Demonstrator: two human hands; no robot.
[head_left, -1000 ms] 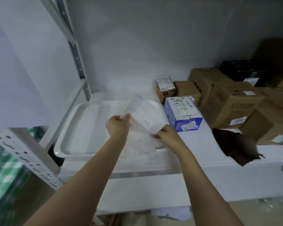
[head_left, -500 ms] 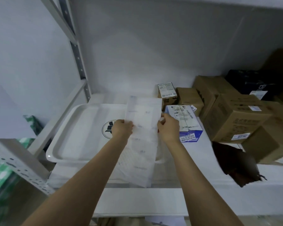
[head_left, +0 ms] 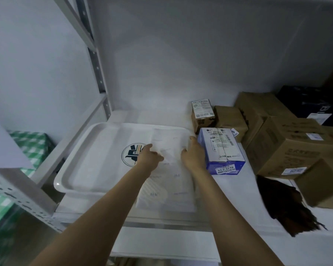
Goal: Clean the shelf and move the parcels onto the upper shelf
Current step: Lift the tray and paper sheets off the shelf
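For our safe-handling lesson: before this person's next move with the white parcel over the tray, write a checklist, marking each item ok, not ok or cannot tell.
1. Grip on the white parcel: left hand and right hand hold its sides: ok.
2. Parcel wholly inside the tray: near end overhangs the front rim: not ok.
3. Right hand clear of the blue box: very close, contact unclear: cannot tell.
4. Dark duster out of the way: lies apart, to the right on the shelf: ok.
5. Room on the upper shelf: out of view: cannot tell.
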